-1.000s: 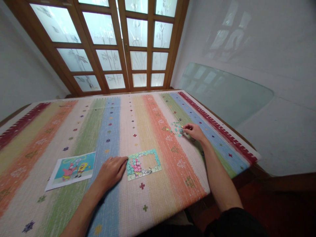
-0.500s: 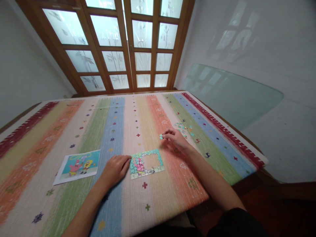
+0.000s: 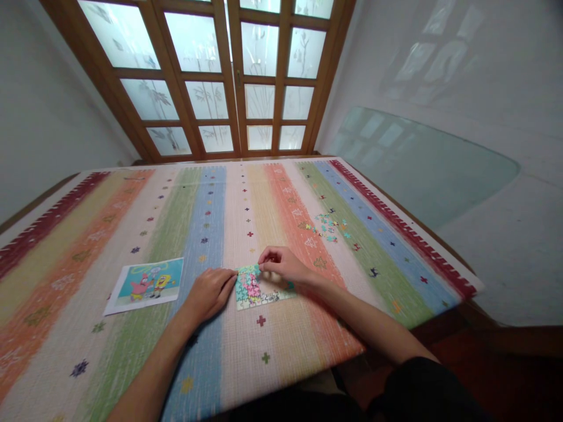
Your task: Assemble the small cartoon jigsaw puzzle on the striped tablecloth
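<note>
A partly assembled jigsaw puzzle lies on the striped cloth, with a pink cartoon figure on its left side. My left hand rests beside it, fingers together and tips holding its upper left corner. Over the upper part of the puzzle is my right hand, thumb and fingers pinched on a small teal puzzle piece. That hand covers much of the puzzle's right half, including most of the gap there. Whether the piece touches the puzzle, I cannot tell.
Loose puzzle pieces are scattered beyond my right hand. A printed cartoon picture lies left of my left hand. The striped tablecloth covers the table, whose near edge is close to my body. Glazed wooden doors stand behind.
My right hand has moved left and nearer, carrying the puzzle piece from right of the puzzle to above it. My left hand has stayed at the corner. The view has shifted slightly.
</note>
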A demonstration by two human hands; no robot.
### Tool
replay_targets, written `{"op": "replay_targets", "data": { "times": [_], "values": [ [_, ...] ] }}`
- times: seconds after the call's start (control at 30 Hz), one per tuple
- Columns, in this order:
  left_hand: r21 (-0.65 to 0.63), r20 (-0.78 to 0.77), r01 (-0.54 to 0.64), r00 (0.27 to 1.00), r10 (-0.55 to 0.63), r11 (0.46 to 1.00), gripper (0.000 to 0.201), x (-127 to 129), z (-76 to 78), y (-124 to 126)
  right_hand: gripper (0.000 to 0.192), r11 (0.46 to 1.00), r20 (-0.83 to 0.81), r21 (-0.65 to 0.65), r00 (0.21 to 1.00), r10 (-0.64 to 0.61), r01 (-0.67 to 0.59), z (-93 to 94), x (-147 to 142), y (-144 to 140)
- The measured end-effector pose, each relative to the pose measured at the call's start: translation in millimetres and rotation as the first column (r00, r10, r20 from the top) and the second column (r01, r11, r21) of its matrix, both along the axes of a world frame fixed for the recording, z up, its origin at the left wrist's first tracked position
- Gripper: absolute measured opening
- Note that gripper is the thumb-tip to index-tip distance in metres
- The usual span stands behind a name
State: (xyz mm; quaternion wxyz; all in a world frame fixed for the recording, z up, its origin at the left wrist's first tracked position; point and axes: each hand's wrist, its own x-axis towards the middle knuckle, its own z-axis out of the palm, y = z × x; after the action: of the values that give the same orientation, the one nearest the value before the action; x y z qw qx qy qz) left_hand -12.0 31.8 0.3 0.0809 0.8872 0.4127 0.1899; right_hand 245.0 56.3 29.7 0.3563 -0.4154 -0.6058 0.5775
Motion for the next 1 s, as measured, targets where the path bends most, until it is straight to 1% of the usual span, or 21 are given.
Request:
{"op": "replay_targets", "data": {
  "times": [0.1, 0.2, 0.27, 0.4, 0.57, 0.7, 0.8, 0.9, 1.0],
  "values": [
    [-0.007, -0.012, -0.008, 1.0, 0.008, 1.0, 0.036, 0.6, 0.1, -0.7, 0.004, 0.998, 0.126, 0.059, 0.992, 0.004, -0.011, -7.4, -11.9, -7.4],
    [-0.016, -0.018, -0.015, 1.0, 0.015, 1.0, 0.035, 1.5, 0.4, -1.4, 0.007, 0.994, 0.214, 0.102, 0.977, 0.008, -0.03, -11.7, -22.2, -12.9],
    [-0.025, -0.024, -0.019, 1.0, 0.018, 1.0, 0.035, 2.4, 1.2, -1.9, 0.008, 0.986, 0.272, 0.16, 0.962, 0.007, -0.053, -12.8, -27.8, -14.3],
    [-0.049, -0.039, -0.037, 0.999, 0.036, 0.998, 0.039, 4.6, 4.9, -3.7, 0.007, 0.934, 0.4, 0.34, 0.916, -0.037, -0.11, -13.6, -35.3, -12.2],
    [-0.089, -0.043, -0.063, 0.997, 0.059, 0.994, 0.042, 6.3, 9.3, -5.6, 0.008, 0.88, 0.525, 0.451, 0.842, -0.124, -0.151, -16.0, -39.0, -9.3],
    [-0.11, -0.038, -0.052, 0.998, 0.048, 0.993, 0.04, 5.5, 9.7, -5.5, 0.006, 0.859, 0.569, 0.487, 0.803, -0.177, -0.156, -17.6, -38.2, -8.9],
    [-0.106, -0.047, -0.038, 0.998, 0.034, 0.994, 0.039, 4.4, 10.6, -5.6, 0.006, 0.856, 0.56, 0.493, 0.81, -0.178, -0.153, -17.1, -32.4, -6.2],
    [-0.098, -0.066, -0.027, 0.998, 0.021, 0.995, 0.043, 3.8, 12.2, -6.0, 0.006, 0.843, 0.53, 0.518, 0.828, -0.185, -0.143, -15.5, -19.1, -0.6],
    [-0.087, -0.078, -0.023, 0.997, 0.016, 0.996, 0.047, 3.9, 12.8, -6.3, 0.007, 0.839, 0.51, 0.531, 0.835, -0.206, -0.117, -14.6, 0.3, 5.5]
  ]
}}
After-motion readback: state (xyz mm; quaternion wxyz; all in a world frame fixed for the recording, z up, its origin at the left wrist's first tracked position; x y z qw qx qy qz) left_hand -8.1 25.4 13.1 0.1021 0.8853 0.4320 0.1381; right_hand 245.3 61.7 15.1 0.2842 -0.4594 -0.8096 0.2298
